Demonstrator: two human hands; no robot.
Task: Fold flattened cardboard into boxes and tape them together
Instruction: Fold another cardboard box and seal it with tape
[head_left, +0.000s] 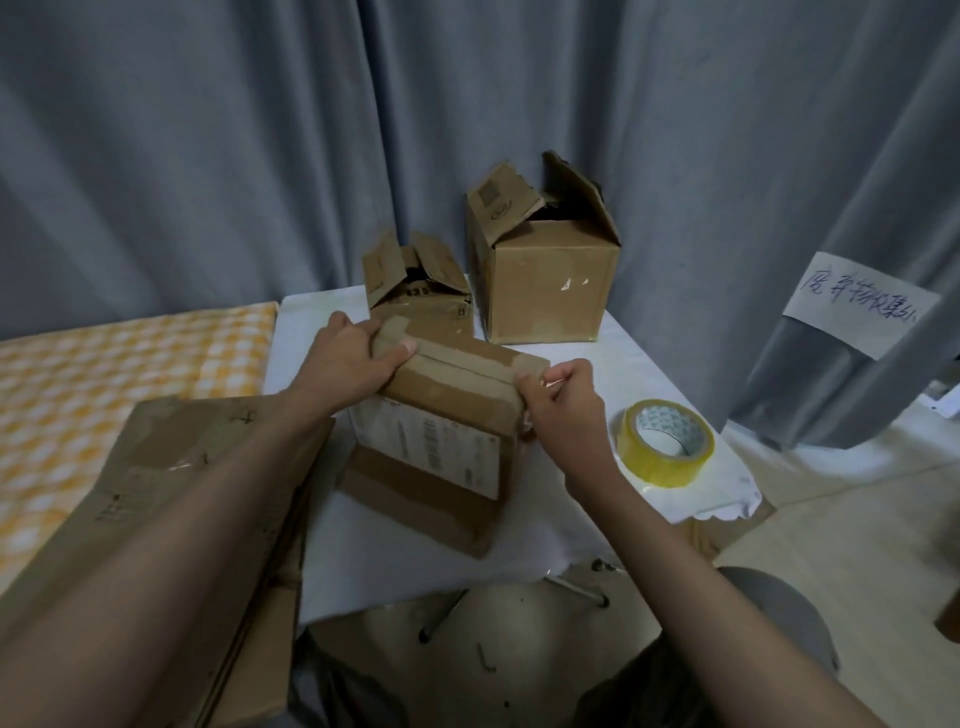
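Grey curtains back a white-clothed desk (322, 332). Left hand (345, 353) curls its fingers (402, 349) over the box (441, 431) at its far-left top corner; right hand (563, 402) pinches tape at the near-right end. The taped seam runs between both hands, and the tape roll (665, 441) sits just right of the right hand.

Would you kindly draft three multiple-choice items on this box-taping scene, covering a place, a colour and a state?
1. Where is the tape roll?
A. right of the held box
B. on the checked cloth
C. inside a box

2. What colour is the tape roll?
A. red
B. yellow
C. black

3. How are the tall box's top flaps?
A. taped shut
B. cut off
C. standing open

Answers: 1 A, it lies on the white table beside the right hand. 2 B, its band is yellow. 3 C, the flaps stick up.
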